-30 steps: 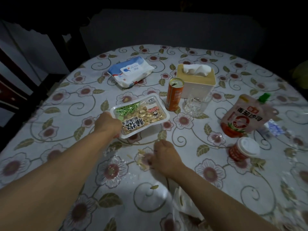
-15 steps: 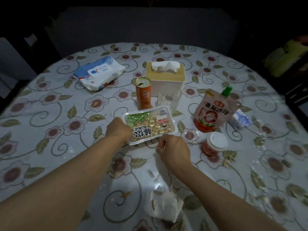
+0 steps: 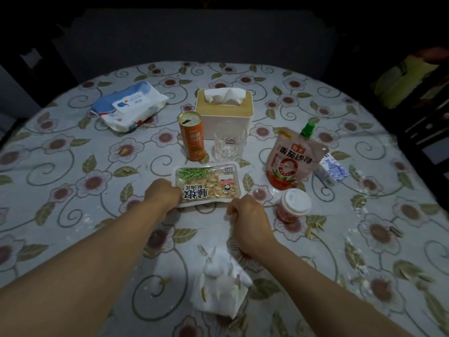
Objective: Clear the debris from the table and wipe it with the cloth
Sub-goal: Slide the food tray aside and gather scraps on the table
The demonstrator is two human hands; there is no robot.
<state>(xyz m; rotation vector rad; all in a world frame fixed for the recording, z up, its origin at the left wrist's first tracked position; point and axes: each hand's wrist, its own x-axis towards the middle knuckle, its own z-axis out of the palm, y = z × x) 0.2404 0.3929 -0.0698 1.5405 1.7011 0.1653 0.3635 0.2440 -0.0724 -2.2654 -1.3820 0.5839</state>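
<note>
Two hands are working: the left hand, gripping the snack tray, is now pushing it farther up the table toward the can; the right hand, curled, contents indiscernible, has followed, leaving the husk-strewn tissue nearby, uncleared.

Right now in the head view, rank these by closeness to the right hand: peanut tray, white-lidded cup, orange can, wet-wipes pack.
From the right hand:
1. Peanut tray, just ahead, near edge almost at the knuckles.
2. White-lidded cup, to its right, a short gap away.
3. Orange can, farther back, beyond the tray.
4. Wet-wipes pack, far back left.
</note>
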